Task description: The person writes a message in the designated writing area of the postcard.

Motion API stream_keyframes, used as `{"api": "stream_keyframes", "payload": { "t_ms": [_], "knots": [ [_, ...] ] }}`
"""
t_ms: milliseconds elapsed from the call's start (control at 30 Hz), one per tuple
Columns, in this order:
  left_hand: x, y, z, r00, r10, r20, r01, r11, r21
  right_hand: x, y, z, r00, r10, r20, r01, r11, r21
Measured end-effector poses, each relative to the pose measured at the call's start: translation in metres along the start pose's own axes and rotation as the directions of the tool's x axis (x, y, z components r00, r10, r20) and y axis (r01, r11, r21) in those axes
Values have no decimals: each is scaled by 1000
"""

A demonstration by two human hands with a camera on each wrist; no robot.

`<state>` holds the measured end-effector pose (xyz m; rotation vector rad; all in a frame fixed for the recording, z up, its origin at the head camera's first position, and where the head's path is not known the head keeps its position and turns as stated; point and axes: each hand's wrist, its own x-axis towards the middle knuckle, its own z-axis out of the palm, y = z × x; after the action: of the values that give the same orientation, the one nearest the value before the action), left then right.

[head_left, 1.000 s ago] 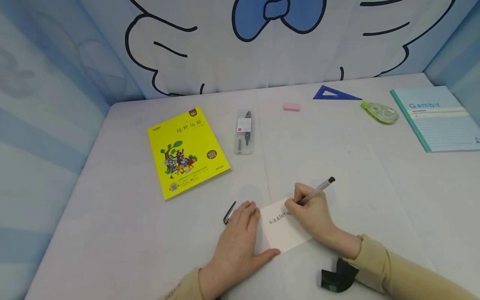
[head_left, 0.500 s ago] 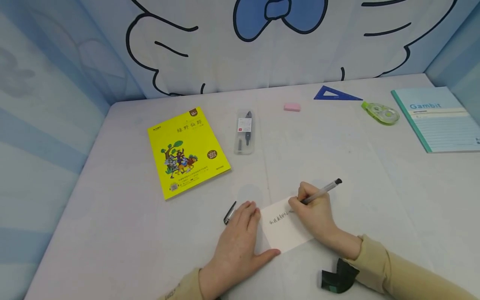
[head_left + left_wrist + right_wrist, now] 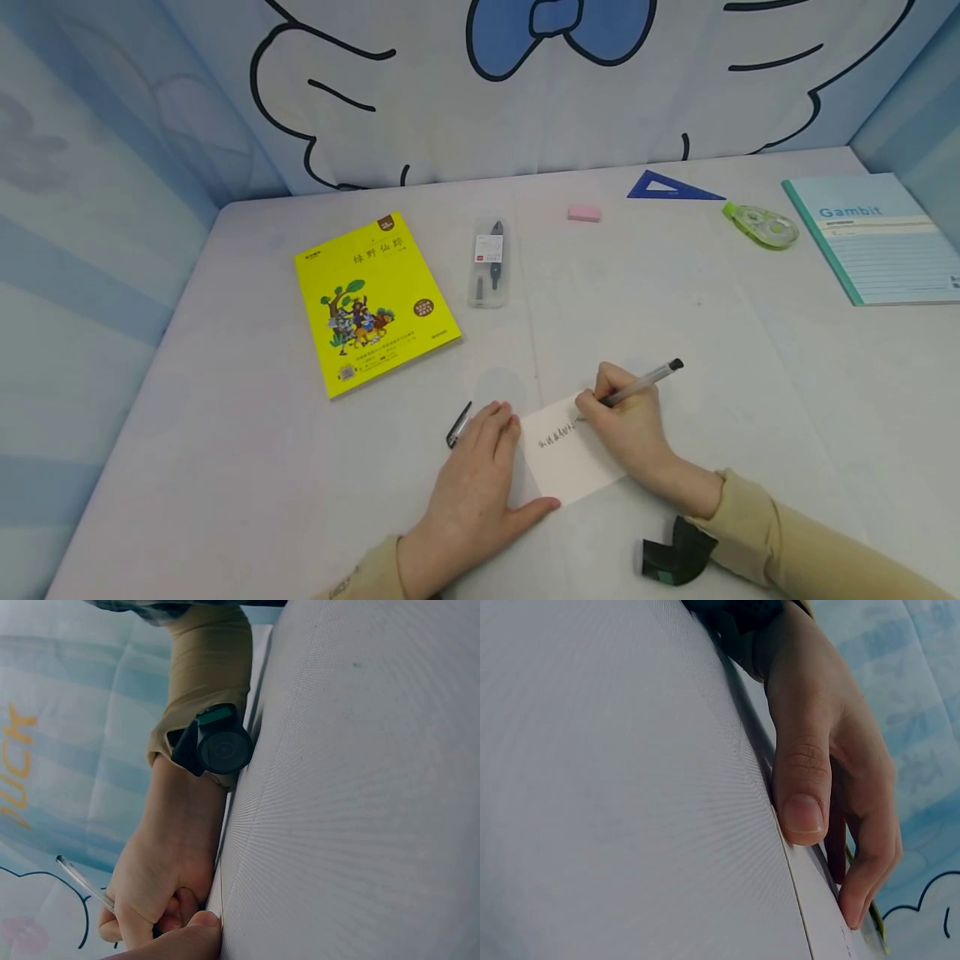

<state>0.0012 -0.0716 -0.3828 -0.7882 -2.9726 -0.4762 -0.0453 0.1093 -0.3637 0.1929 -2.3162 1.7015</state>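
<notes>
A small white card (image 3: 570, 467) lies tilted on the table, with a line of handwritten characters near its upper edge. My right hand (image 3: 630, 425) pinches a pen (image 3: 645, 382) with a clear barrel and black end, its tip down at the end of that writing. The left hand (image 3: 476, 479) rests flat along the card's left side, thumb at the lower corner and fingertips at the upper one. Just beyond the left fingers lies a pen cap (image 3: 458, 427), partly covered by them. In the right wrist view, the left thumb (image 3: 804, 814) presses on the card's edge.
Beyond the hands lie a yellow book (image 3: 375, 304), a compass in a clear case (image 3: 489, 262) and a pink eraser (image 3: 583, 213). Farther right are a blue set square (image 3: 671, 187), a green correction tape (image 3: 761, 226) and a Gambit notebook (image 3: 877, 242). A black wrist camera (image 3: 675, 554) sits by the right sleeve.
My right hand and the pen have shifted slightly rightward along the written line since one second ago, showing a little more writing. The left hand and the card stay in place.
</notes>
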Motion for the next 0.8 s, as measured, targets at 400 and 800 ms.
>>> {"api": "stream_keyframes", "payload": {
  "t_ms": [400,800],
  "knots": [
    [0,0,1,1000,2,-7,-2,1000,4,-1,0,0,1000,10,22,-10,1000,-2],
    [0,0,0,1000,-8,11,8,1000,6,-1,2,1,1000,-12,16,12,1000,29]
  ]
}}
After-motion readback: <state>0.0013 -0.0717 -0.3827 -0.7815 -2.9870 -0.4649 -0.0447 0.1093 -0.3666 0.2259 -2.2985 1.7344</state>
